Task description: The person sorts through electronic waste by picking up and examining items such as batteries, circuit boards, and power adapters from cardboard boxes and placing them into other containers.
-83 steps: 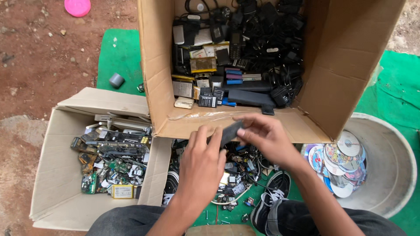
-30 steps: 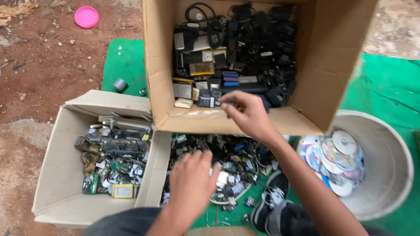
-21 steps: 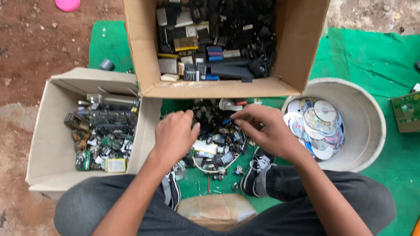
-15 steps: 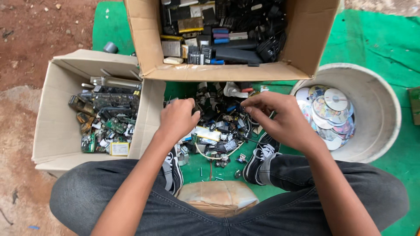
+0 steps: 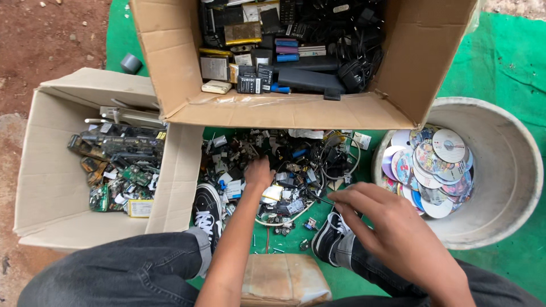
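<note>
matt cardboard boxes [image 5: 170, 62], glossy discs [image 5: 438, 165], rough green cloth [image 5: 506, 62].

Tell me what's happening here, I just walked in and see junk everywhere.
A person sits on a green mat over a pile of small electronic scrap. The left hand digs into the pile; the right hand hovers at its near edge, fingers spread, holding nothing visible. A cardboard box of circuit boards sits to the left, a larger box of phones, batteries and chargers stands beyond, and a pale tub of discs is on the right.
</note>
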